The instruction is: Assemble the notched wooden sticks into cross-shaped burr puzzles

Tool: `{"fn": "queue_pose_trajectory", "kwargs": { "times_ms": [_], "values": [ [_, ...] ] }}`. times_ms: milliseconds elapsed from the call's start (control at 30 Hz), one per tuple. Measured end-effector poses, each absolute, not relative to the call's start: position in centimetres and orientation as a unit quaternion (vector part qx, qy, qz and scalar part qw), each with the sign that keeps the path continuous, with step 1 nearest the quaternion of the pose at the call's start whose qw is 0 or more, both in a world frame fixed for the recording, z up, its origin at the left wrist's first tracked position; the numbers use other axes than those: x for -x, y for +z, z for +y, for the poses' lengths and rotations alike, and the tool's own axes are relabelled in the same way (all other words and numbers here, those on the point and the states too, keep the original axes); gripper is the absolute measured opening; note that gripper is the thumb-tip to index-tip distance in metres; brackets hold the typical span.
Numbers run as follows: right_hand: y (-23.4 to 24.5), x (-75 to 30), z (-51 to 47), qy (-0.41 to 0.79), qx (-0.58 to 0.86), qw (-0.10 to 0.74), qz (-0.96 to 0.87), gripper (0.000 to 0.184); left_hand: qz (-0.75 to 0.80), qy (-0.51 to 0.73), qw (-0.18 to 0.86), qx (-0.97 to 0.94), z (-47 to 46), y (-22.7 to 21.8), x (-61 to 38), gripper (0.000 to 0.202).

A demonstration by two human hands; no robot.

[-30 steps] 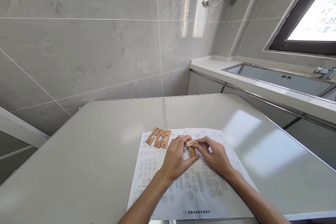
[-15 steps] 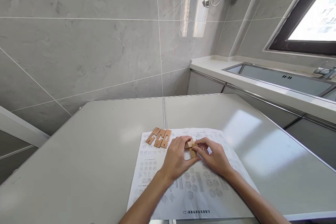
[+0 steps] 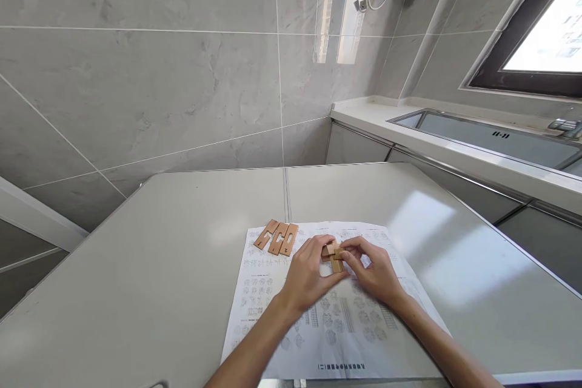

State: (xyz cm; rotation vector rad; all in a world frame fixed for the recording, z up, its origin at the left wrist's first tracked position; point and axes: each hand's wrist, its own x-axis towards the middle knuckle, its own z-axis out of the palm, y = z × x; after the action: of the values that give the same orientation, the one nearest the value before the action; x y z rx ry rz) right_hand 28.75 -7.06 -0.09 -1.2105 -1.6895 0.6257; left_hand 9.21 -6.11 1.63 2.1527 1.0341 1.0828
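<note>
Small interlocking wooden puzzle pieces [image 3: 337,265] are held together over the printed sheet [image 3: 339,333]. My left hand [image 3: 309,267] grips them from the left, its thumb along the near side and its fingers at the far side. From the right, my right hand [image 3: 371,267] pinches the end of a piece between thumb and fingers. The fingers partly hide how the pieces fit together. Several flat wooden pieces [image 3: 277,239] with cut-outs and printed digits lie side by side on the sheet's upper left part, left of my left hand.
The sheet lies on a pale glossy table [image 3: 150,279] with a seam down its middle. Grey wall tiles [image 3: 182,91] rise behind it. To the right run a counter with a sink [image 3: 491,133] and cabinets below. A window [image 3: 545,30] is at upper right.
The view has shifted slightly. Both hands keep their hold on the wooden pieces, with only a small movement of the right hand's fingers.
</note>
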Motion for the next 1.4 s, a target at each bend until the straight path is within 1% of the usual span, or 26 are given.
{"fn": "queue_pose_trajectory", "kwargs": {
  "times_ms": [100, 233, 433, 567, 667, 833, 1000, 1400],
  "values": [
    [0.0, -28.9, -6.9, 0.278, 0.506, 0.48, -0.661, 0.026, 0.403, 0.407, 0.286, -0.768, -6.2, 1.9, -9.3, 0.069],
    [0.3, -28.9, -6.5, 0.311, 0.522, 0.479, -0.634, 0.032, 0.434, 0.426, 0.339, -0.718, -6.2, 2.4, -9.6, 0.068],
    [0.5, -28.8, -6.2, 0.348, 0.499, 0.426, -0.67, 0.037, 0.439, 0.462, 0.395, -0.662, -6.0, 2.7, -9.7, 0.066],
    [0.5, -28.9, -6.2, 0.37, 0.484, 0.413, -0.677, 0.037, 0.422, 0.468, 0.419, -0.654, -6.0, 2.8, -9.6, 0.068],
    [0.7, -28.9, -6.2, 0.379, 0.483, 0.407, -0.677, 0.04, 0.42, 0.463, 0.422, -0.656, -6.0, 2.7, -9.7, 0.069],
    [1.0, -28.8, -6.3, 0.4, 0.484, 0.394, -0.671, 0.051, 0.42, 0.462, 0.421, -0.658, -6.0, 2.5, -9.7, 0.072],
    [1.2, -28.8, -6.4, 0.438, 0.473, 0.379, -0.664, 0.058, 0.413, 0.459, 0.415, -0.668, -6.1, 2.6, -9.6, 0.069],
    [0.9, -29.2, -6.3, 0.599, 0.431, 0.397, -0.546, 0.055, 0.363, 0.457, 0.396, -0.709, -6.4, 2.8, -9.4, 0.066]
  ]
}}
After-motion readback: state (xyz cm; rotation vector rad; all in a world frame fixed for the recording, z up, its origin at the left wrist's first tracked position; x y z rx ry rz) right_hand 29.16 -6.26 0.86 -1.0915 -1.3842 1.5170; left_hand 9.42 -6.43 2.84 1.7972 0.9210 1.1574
